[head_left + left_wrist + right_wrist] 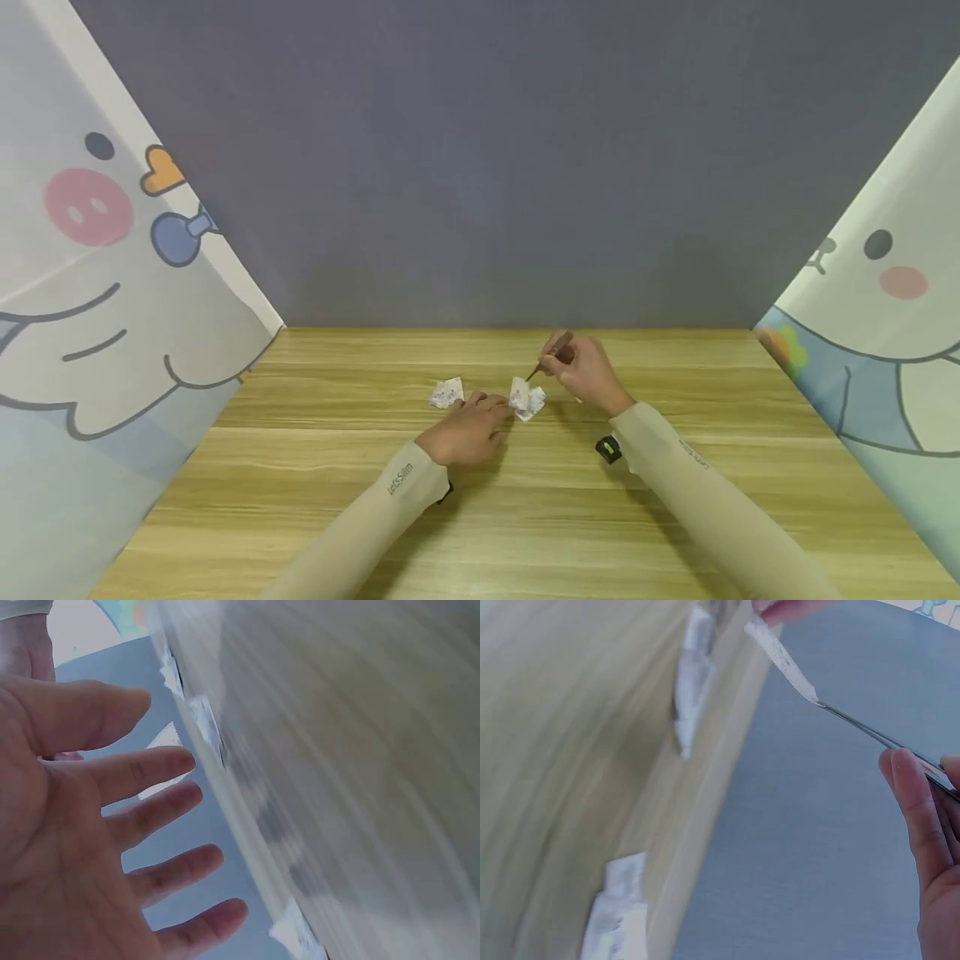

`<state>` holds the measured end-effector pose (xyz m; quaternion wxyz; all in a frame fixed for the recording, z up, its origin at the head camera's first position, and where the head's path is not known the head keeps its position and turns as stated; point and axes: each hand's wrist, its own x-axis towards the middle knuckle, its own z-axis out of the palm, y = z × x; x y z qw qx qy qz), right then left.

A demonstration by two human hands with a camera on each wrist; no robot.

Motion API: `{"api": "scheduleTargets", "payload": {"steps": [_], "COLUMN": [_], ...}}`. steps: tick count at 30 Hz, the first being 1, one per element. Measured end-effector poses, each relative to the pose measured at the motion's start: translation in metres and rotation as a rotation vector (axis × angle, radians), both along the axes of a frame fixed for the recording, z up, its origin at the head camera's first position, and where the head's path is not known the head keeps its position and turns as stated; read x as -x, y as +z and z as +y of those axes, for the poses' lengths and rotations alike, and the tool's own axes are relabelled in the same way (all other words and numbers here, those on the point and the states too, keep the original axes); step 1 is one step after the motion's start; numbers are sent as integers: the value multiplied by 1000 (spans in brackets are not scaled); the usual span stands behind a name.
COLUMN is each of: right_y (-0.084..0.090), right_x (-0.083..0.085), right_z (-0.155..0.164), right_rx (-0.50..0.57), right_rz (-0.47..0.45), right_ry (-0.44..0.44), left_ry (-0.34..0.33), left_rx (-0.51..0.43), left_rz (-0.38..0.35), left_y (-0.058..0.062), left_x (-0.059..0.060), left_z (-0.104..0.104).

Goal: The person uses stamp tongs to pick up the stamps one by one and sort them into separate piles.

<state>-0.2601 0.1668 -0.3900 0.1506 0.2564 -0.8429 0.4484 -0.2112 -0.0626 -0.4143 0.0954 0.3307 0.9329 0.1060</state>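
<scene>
My right hand point(588, 377) holds a pair of tweezers point(859, 726). Their tips grip one end of a small white printed paper piece point(784, 661), lifted above the tabletop in the right wrist view. The far end of that piece overlaps the fingertips of my left hand point(468, 429). Palm and spread, nearly straight fingers of the left hand show in the left wrist view, thumb apart. Beneath the lifted piece lies a crumpled printed paper scrap point(534, 402) on the wood. Another paper scrap point(447, 392) lies just beyond the left hand, on its left.
A wood-grain table point(337, 467) spreads under both arms. Behind it rises a plain grey panel point(480, 167). Cartoon-printed sheets stand at the left point(127, 275) and right point(885, 333). A dark wrist device point(608, 450) sits at the right sleeve cuff.
</scene>
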Motion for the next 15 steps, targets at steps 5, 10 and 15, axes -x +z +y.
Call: {"api": "scheduleTargets", "payload": {"steps": [5,10,15], "right_y": [5,2,-9], "right_x": [2,10,18], "right_z": [-14,-34,-60], "right_rx": [46,98,130], "right_rz": [23,20,-32], "right_ry": [8,48,69], "left_ry": [23,66,143], "left_rx": [-16,-31,-17], "left_rz": [10,32,26], "left_y": [4,10,11], "left_x": [-4,-5,-6], "left_z": [-23,-43,-55]}}
